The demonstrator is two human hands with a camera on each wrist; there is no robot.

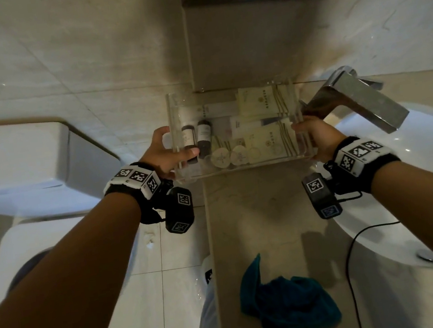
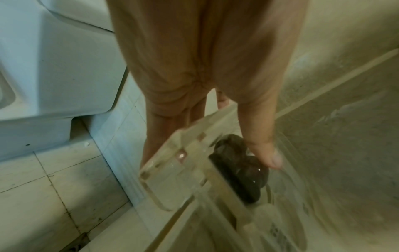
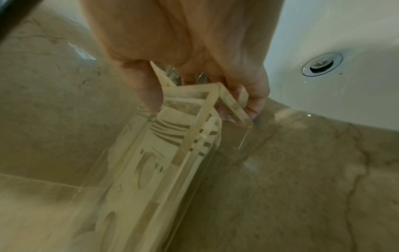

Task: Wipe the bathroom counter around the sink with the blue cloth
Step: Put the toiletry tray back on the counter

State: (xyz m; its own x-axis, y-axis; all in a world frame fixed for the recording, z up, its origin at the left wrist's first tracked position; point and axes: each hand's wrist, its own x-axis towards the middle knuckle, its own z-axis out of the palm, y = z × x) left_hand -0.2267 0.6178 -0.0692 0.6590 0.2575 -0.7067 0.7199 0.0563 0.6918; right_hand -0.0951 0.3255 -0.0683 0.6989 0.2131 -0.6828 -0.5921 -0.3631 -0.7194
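Both hands are gripping a clear tray [image 1: 241, 167] of toiletries at the back of the desk [image 1: 266, 212]: the left hand [image 1: 165, 154] is pinching its left wall, thumb inside by the dark bottles [image 1: 200, 138], and the right hand [image 1: 314, 136] is curling around its right wall beside the tap [image 1: 353, 100]. Whether the tray is lifted is hard to tell. The blue cloth [image 1: 287, 301] is lying crumpled at the desk's near edge, next to the sink [image 1: 403, 235], touched by neither hand. It looks soft, light and limp; bunching its middle should give the best hold.
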